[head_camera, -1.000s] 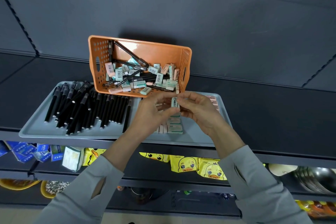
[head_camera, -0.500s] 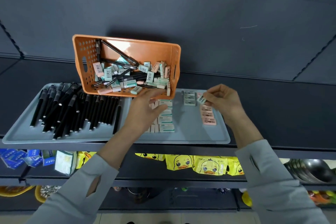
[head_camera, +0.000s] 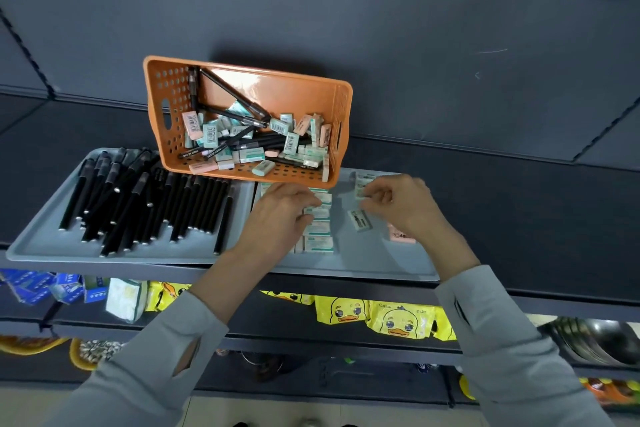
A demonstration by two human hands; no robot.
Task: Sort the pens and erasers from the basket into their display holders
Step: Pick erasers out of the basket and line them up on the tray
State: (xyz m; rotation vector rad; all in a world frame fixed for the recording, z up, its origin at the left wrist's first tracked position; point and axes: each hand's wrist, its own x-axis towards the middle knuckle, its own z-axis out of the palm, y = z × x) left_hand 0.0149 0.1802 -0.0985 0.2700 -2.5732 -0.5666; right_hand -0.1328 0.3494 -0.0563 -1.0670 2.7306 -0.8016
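Observation:
The orange basket (head_camera: pixel 166 107) leans tilted against the back wall, holding several black pens and green, white and pink erasers. Black pens (head_camera: pixel 138 204) lie in rows on the left grey tray (head_camera: pixel 41 246). On the right grey tray (head_camera: pixel 374 263), my left hand (head_camera: pixel 277 218) rests its fingertips on a column of green erasers (head_camera: pixel 318 243). My right hand (head_camera: pixel 401 204) hovers over a short row of erasers (head_camera: pixel 362 184), fingers loosely curled. Its thumb touches the upper end of a loose eraser (head_camera: pixel 361 221) lying askew on the tray. A pink eraser (head_camera: pixel 401 236) shows under that wrist.
The trays sit at the front edge of a dark shelf with a dark wall behind. Lower shelves hold blue packets (head_camera: pixel 34 291), yellow duck packets (head_camera: pixel 398 321) and dark metal bowls (head_camera: pixel 609 343).
My right hand carried the eraser from the centre to the right side of the tray; that eraser now lies flat. My left hand dropped onto the green eraser column.

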